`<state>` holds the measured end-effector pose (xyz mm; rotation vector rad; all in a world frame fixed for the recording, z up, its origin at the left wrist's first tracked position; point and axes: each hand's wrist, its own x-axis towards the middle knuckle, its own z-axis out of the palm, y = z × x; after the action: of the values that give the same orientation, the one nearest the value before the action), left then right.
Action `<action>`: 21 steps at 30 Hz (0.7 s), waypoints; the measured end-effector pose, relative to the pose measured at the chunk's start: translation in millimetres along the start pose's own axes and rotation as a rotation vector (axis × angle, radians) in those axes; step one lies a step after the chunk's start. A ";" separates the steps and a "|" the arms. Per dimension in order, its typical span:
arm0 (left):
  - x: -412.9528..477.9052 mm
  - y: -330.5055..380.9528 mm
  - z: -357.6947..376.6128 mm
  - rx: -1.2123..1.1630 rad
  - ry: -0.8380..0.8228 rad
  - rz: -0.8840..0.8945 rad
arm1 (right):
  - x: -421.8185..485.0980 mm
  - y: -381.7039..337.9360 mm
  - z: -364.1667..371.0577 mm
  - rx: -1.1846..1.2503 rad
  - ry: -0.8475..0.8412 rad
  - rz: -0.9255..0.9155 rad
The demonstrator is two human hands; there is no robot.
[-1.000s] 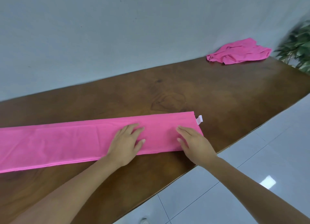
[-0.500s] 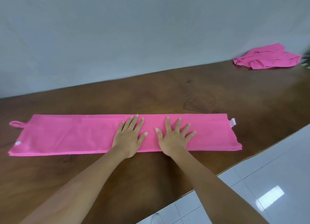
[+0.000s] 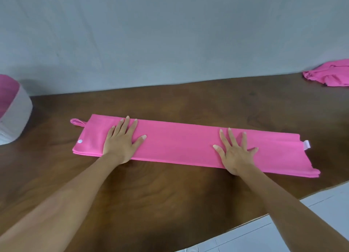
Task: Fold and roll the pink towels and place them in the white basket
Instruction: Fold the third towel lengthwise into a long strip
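A pink towel (image 3: 181, 144), folded into a long narrow strip, lies flat across the brown table (image 3: 170, 195). It has a hanging loop at its left end and a white tag at its right end. My left hand (image 3: 122, 140) presses flat on the strip near its left end, fingers straight. My right hand (image 3: 234, 151) presses flat near the right end, fingers spread. The white basket (image 3: 17, 119) stands at the far left edge of the view, with pink cloth inside. A second pink towel (image 3: 330, 75) lies crumpled at the far right by the wall.
A grey wall (image 3: 170, 34) runs along the table's far side. The table's near edge slants up to the right, with white floor tiles (image 3: 311, 223) below it.
My hands have slid apart along the strip, from side by side at its middle out toward its two ends. The view has swung left and the basket has come into sight.
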<state>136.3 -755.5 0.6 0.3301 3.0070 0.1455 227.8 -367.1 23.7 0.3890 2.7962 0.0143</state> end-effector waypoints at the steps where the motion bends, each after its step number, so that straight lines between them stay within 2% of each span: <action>1: -0.8 -11.5 -2.3 0.004 -0.001 -0.019 | 0.1 -0.7 0.0 -0.008 -0.006 0.002; 9: -5.1 -72.5 -13.6 0.025 0.005 -0.245 | -0.9 -7.0 -1.6 -0.093 0.027 -0.015; 16: -1.3 -73.2 -13.0 -0.036 0.038 -0.301 | -0.9 -6.9 2.1 -0.046 0.041 -0.042; 19: -1.4 -66.1 -14.4 0.020 0.087 -0.332 | -0.2 -5.8 3.1 -0.020 0.048 -0.052; 21: -0.5 -49.0 -16.3 0.055 0.125 -0.273 | 0.1 -5.1 4.9 0.003 0.055 -0.055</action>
<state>124.6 -804.6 11.5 -0.0899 3.1442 0.0603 227.9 -372.2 18.8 0.3172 2.8605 0.0083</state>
